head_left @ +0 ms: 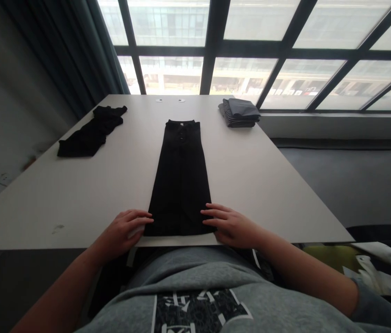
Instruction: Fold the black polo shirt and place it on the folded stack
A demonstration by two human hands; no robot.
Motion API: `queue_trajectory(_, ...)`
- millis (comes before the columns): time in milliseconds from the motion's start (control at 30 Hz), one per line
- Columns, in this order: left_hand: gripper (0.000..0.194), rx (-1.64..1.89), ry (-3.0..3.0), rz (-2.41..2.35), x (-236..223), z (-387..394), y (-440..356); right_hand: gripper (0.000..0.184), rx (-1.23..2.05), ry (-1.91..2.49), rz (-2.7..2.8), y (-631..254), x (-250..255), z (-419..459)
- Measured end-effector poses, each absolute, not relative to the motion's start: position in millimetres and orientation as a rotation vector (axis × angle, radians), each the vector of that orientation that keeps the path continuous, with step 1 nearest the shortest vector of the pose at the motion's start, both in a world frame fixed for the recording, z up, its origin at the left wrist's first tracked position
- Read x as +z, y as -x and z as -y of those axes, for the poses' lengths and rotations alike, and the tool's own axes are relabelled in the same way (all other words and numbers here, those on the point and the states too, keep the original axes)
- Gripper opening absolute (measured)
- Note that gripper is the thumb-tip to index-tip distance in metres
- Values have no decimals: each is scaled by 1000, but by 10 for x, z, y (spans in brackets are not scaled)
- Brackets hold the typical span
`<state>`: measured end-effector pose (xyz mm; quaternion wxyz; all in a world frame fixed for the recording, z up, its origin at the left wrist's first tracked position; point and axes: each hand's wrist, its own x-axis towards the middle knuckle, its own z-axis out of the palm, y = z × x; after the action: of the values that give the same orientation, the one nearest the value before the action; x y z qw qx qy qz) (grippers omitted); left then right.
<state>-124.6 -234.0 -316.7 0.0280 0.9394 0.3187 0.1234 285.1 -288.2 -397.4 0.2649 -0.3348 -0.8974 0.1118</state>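
Observation:
A black garment [180, 175] lies flat on the white table [261, 185], folded into a long narrow strip that runs away from me, its buttoned collar at the far end. My left hand [123, 231] rests at the near left corner of the strip, fingertips touching the hem. On the near right corner lies my right hand [232, 225], fingers spread flat over the fabric edge. Neither hand grips the cloth.
A second black garment [91, 132] lies crumpled at the far left of the table. A stack of folded clothes [239, 112], grey and striped, sits at the far right by the window. The table's near edge [77, 243] is against my body.

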Motion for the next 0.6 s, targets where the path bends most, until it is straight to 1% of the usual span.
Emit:
queue_trajectory(100, 22, 432, -2882, -1016, -3263, 2300, 1234, 51, 206, 938, 2374, -2786, -4015, 2970)
queue_trajectory(167, 17, 456, -2872, -995, -3298, 2277, 1211, 49, 176, 949, 2354, -2747, -4021, 3008)
queue_trajectory(300, 20, 538, -2849, -984, -3319, 2242, 1182, 42, 177, 955, 2316, -2694, -4042, 3006)
queue_trajectory(433, 24, 635, -2819, -1129, -3348, 2210, 1142, 35, 118, 996, 2249, -2617, -4103, 2952)
queue_trajectory(467, 22, 647, -2812, -1158, -3349, 2205, 1125, 35, 105, 1026, 2221, -2590, -4115, 2942)
queue_trajectory(533, 16, 634, -2817, -1114, -3333, 2201, 1091, 43, 104, 1090, 2169, -2536, -4127, 2926)
queue_trajectory(567, 18, 608, -2832, -1046, -3318, 2201, 1077, 48, 116, 1114, 2152, -2515, -4128, 2921)
queue_trajectory(600, 24, 579, -2851, -971, -3300, 2201, 1067, 53, 132, 1127, 2144, -2502, -4127, 2917)
